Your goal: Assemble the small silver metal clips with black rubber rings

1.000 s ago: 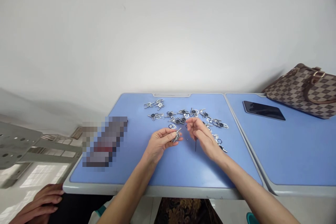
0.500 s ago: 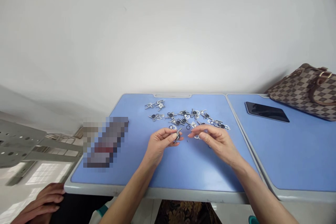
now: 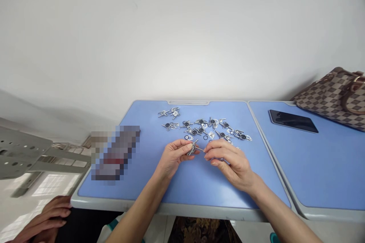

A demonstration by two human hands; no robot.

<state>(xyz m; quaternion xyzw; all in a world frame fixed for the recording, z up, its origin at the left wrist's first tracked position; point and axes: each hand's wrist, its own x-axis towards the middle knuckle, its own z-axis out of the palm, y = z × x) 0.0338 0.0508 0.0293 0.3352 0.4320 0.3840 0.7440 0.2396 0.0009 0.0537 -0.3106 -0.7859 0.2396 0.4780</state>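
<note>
- Left hand (image 3: 176,155) pinches small silver metal fitting (image 3: 192,148) above blue rectangular tabletop (image 3: 142,159).
- Right hand (image 3: 230,160) grips thin silver-shafted tool (image 3: 200,149), tip at fitting.
- Best: hold fitting steady, tool aligned, pressure light.

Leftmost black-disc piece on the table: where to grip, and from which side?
I'd pinch the rim of its black disc, coming from above: the disc is round and lies flat, while a thin rod pokes out left, silver pieces crowd its right, and a small ring shows at its near edge.
</note>
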